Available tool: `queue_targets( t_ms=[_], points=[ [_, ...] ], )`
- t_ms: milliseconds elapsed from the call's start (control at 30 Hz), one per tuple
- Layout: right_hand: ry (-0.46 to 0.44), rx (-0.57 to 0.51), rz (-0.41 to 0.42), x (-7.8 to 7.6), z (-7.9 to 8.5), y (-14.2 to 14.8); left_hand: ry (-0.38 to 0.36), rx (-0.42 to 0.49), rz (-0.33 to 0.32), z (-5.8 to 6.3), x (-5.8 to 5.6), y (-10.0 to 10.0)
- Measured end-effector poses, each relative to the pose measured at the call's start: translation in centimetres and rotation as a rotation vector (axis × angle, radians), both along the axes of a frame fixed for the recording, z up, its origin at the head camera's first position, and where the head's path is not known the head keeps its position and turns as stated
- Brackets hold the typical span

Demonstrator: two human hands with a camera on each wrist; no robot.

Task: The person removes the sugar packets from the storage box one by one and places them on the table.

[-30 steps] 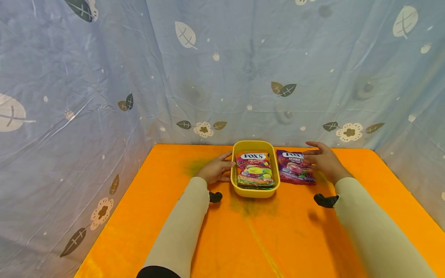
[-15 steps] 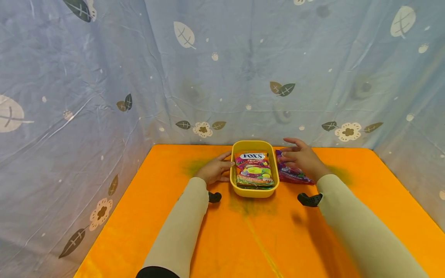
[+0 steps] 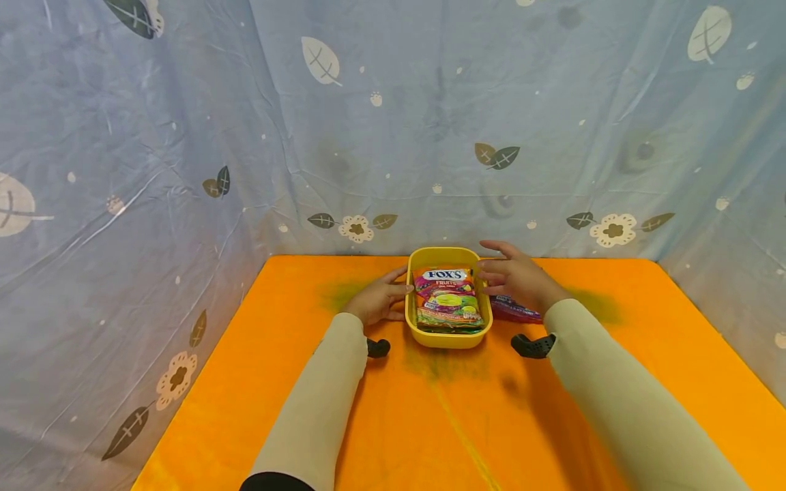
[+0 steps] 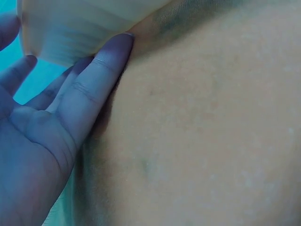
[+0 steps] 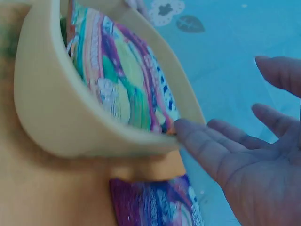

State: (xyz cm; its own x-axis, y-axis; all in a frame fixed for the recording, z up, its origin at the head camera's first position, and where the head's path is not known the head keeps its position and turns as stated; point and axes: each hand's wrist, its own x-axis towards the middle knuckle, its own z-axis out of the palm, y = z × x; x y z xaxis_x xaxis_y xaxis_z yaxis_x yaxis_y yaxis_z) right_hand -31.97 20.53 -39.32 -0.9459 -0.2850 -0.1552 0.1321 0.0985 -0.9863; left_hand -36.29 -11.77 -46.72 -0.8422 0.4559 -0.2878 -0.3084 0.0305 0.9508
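A yellow rectangular tub (image 3: 449, 341) stands upright on the table. Inside lies a stack of candy packets, with an orange Fox's Fruits candy packet (image 3: 447, 300) on top. My left hand (image 3: 377, 301) rests its extended fingers against the tub's left side; in the left wrist view those fingertips (image 4: 120, 44) are right at its base. Over at the right rim, my right hand (image 3: 522, 279) has its fingers spread and holds nothing; one fingertip overlaps the rim in the right wrist view. Beneath that hand, a purple Fox's Berries candy packet (image 5: 153, 202) lies beside the tub, partly hidden.
An orange cloth covers the table (image 3: 417, 423). Close behind the tub, a blue leaf-patterned curtain (image 3: 393, 136) hangs along the table's back edge and round both sides. A black wrist mount (image 3: 533, 346) sticks out from the right sleeve, another from the left.
My right hand has moved left, from over the purple candy packet to the tub's right rim, covering more of that packet. My left hand stays at the tub's left side.
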Motion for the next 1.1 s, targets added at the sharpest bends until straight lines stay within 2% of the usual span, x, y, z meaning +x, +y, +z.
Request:
queue_targets(
  t_ms=[100, 300, 567, 867, 1100],
  points=[
    [-0.026, 0.018, 0.037, 0.1, 0.5, -1.0, 0.001, 0.001, 0.002, -0.1, -0.1, 0.0],
    [-0.081, 0.138, 0.097, 0.4, 0.8, -3.0, 0.009, 0.016, -0.001, 0.0, 0.1, 0.1],
    [-0.118, 0.184, 0.044, 0.4, 0.0, -4.6, 0.001, 0.027, -0.010, 0.3, 0.3, 0.2],
    [-0.138, 0.106, -0.068, 0.0, -0.9, -4.5, 0.010, 0.029, -0.005, -0.1, -0.1, 0.2],
    [-0.167, 0.041, -0.069, 0.2, -1.1, -4.8, -0.002, 0.025, 0.003, 0.0, -0.1, 0.1]
  ],
)
